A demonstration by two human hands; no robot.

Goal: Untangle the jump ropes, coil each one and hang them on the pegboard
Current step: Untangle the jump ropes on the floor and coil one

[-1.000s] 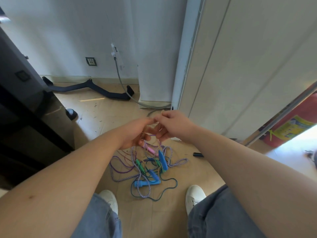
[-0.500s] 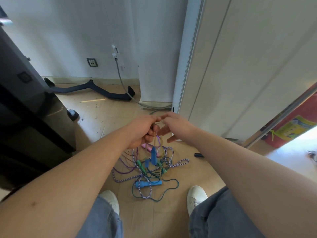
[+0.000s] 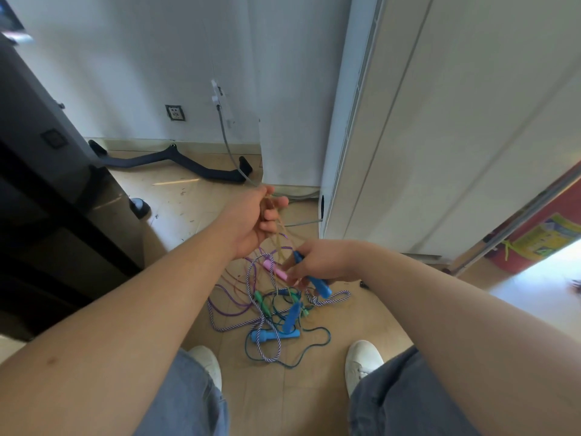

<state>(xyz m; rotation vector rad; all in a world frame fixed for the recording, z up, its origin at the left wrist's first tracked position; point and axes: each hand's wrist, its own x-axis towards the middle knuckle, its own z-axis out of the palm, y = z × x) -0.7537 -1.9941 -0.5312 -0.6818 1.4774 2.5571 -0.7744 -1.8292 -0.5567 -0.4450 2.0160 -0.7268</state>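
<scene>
The left hand (image 3: 251,221) is raised, fingers curled round a thin yellowish cord (image 3: 280,229) that drops to the tangle of jump ropes (image 3: 267,316) on the floor (image 3: 176,196). The right hand (image 3: 323,262), lower and just above the tangle, grips a blue handle (image 3: 319,286); a pink handle (image 3: 275,268) hangs beside its fingertips, possibly touching them. Two white shoes (image 3: 361,360) flank the tangle's near edge

Soft daylight, wide-angle edge warp
</scene>
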